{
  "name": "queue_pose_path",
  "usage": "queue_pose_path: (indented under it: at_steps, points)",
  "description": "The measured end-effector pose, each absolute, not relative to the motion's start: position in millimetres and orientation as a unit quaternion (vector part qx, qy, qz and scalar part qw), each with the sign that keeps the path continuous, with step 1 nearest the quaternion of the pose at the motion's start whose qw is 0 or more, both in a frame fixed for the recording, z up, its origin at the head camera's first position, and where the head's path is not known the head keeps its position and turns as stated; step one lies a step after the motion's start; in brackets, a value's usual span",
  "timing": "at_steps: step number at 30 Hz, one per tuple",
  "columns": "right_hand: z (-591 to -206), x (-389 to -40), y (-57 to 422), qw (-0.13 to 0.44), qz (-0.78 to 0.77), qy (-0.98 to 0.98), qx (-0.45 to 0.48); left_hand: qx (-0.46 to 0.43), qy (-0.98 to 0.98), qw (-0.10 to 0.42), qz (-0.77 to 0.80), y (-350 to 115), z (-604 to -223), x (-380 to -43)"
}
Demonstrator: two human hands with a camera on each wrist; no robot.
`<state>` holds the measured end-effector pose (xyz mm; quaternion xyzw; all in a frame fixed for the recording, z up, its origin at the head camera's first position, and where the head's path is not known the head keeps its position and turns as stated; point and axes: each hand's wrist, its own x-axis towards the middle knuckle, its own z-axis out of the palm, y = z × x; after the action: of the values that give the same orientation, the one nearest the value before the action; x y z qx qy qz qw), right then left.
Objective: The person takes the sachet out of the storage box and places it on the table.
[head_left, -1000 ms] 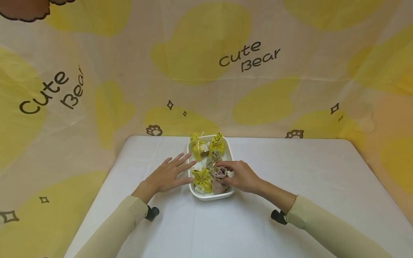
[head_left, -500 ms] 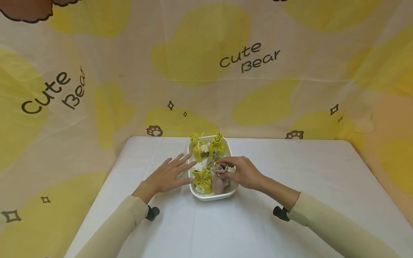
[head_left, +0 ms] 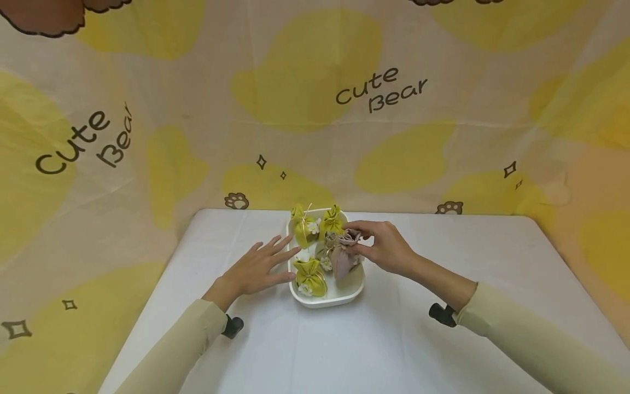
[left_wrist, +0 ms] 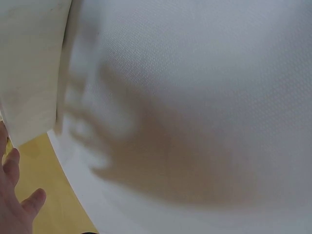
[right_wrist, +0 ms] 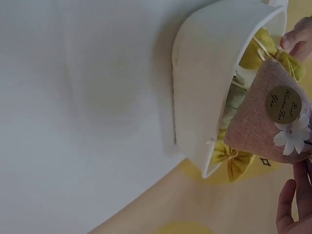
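Left hand [left_wrist: 11, 201], white tray [left_wrist: 30, 68] — shadowed tabletop [left_wrist: 219, 92]

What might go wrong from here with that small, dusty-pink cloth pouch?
The pouch could slip: the right grip appears to hold it only near its gathered top.

Its white, petalled flower might snag on the white, round-cornered tray, since the pouch hangs close to the rim.

It might nudge the grey-green cloth pouch, which it partly overlaps in the head view.
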<state>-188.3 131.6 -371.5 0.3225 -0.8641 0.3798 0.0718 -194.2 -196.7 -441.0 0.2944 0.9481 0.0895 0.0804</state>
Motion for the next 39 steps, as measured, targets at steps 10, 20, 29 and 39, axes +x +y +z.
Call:
queue_pose_path:
  at_steps: [10, 20, 29, 39]
  points:
    - [-373.0, -194.1, 155.6, 0.099, 0.374, -0.878, 0.283, 0.289, 0.949, 0.088, 0.085, -196.4, -442.5, -195.1]
    - [-380.5, -200.1, 184.7, 0.141, 0.361, -0.883, 0.263, 0.288, 0.949, 0.093, 0.087, -195.3, -442.0, -196.4]
    - [-392.1, -208.1, 213.2, 0.175, 0.331, -0.898, 0.231, 0.286, 0.950, 0.090, 0.087, -194.9, -442.7, -196.5]
    - [-409.6, -221.2, 238.0, 0.175, 0.311, -0.919, 0.169, 0.283, 0.951, 0.087, 0.088, -195.2, -444.4, -196.4]
